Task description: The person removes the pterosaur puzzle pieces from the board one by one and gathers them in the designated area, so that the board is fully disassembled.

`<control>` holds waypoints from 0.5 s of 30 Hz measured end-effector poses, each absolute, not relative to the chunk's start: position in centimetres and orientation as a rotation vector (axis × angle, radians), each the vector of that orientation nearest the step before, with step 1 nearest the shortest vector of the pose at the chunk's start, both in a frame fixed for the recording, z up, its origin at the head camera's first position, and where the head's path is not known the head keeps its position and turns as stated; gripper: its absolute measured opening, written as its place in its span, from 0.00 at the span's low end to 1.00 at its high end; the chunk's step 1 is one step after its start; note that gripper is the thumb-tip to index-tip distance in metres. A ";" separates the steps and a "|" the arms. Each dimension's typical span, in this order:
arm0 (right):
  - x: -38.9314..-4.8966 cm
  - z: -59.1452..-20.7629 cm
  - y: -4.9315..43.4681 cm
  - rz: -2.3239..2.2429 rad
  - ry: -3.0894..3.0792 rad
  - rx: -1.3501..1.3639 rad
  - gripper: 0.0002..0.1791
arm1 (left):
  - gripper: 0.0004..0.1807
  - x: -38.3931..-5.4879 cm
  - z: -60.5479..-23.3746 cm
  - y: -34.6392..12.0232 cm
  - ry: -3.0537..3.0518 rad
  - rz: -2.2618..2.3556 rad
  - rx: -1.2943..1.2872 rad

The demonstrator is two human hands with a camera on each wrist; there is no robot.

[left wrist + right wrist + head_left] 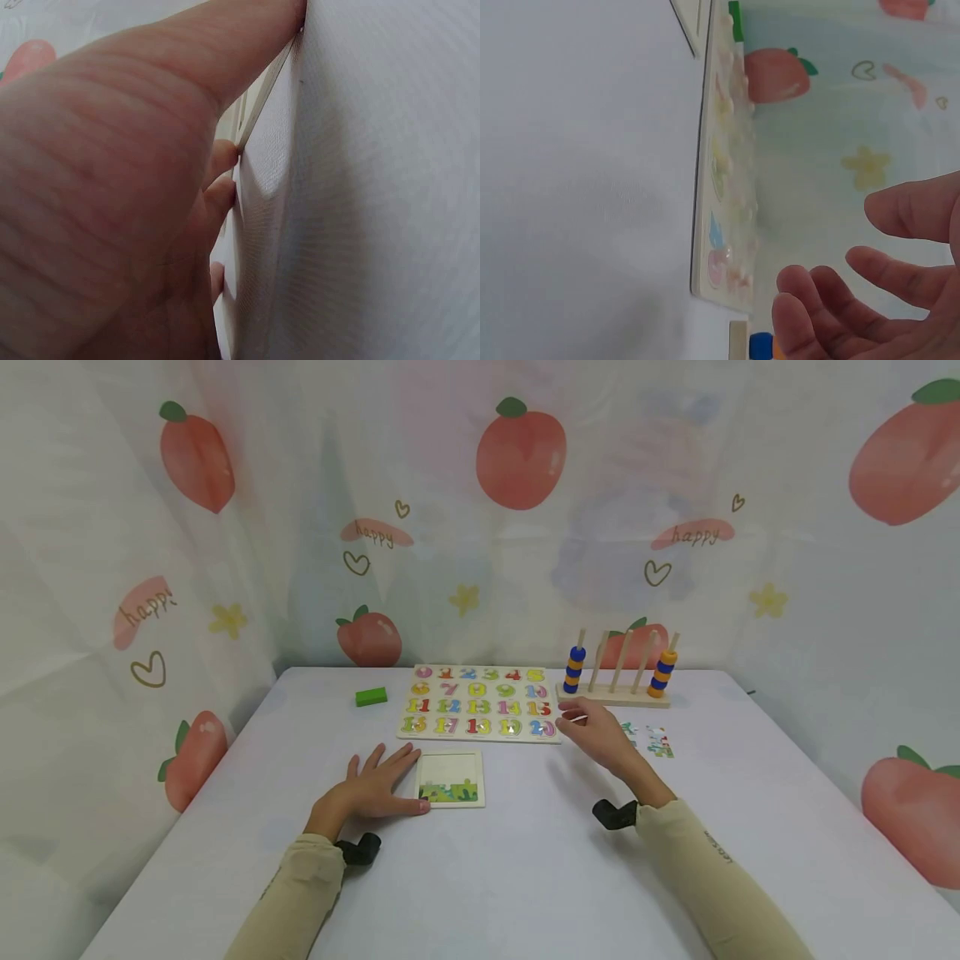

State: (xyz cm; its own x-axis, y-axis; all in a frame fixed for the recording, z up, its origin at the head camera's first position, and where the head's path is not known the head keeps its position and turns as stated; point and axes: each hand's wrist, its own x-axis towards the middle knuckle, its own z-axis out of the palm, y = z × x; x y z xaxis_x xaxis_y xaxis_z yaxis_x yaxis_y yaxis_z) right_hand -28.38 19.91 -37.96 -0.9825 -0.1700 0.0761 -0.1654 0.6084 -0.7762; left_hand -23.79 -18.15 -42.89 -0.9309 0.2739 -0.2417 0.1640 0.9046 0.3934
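Observation:
My left hand (375, 788) lies at the left side of a small puzzle tray (448, 766), fingers spread, with thumb and fingertips touching its edge. A strip of green jigsaw pieces (450, 792) fills the tray's lower part; the upper part is bare. In the left wrist view the thumb (247, 45) reaches along the tray's side. My right hand (602, 737) hovers over the table by the right edge of a number board (480, 740). Its fingers (870, 300) are loosely bent and thumb and fingertips stand apart, holding nothing. Loose jigsaw pieces (660, 742) lie beyond it, partly hidden by the hand.
A wooden bead counter (613, 696) with blue and orange rings stands at the back right, beside the board full of colored numbers. A green block (371, 697) lies left of the board. A fruit-printed cloth (465, 552) hangs behind the white table (480, 885).

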 end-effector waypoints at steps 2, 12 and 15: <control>-28.4 -38.0 19.3 -1.359 2.810 -0.307 0.27 | 0.59 -23.8 -42.9 -18.1 2.777 0.537 0.328; -27.9 -38.1 16.3 -1.373 2.791 -0.393 0.23 | 0.58 -23.7 -42.9 -18.1 2.791 0.537 0.336; -27.8 -38.1 15.4 -1.370 2.779 -0.429 0.23 | 0.59 -23.7 -42.9 -18.1 2.790 0.536 0.333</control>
State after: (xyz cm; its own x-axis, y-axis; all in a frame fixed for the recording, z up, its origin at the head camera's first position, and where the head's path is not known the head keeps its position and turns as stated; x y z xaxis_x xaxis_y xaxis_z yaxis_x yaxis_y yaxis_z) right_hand -27.76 15.43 -38.13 -0.9623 -0.2497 0.1080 -0.2377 0.5785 -0.7803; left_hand -23.70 -18.12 -42.92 -0.9341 0.2749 -0.2278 0.1708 0.9044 0.3909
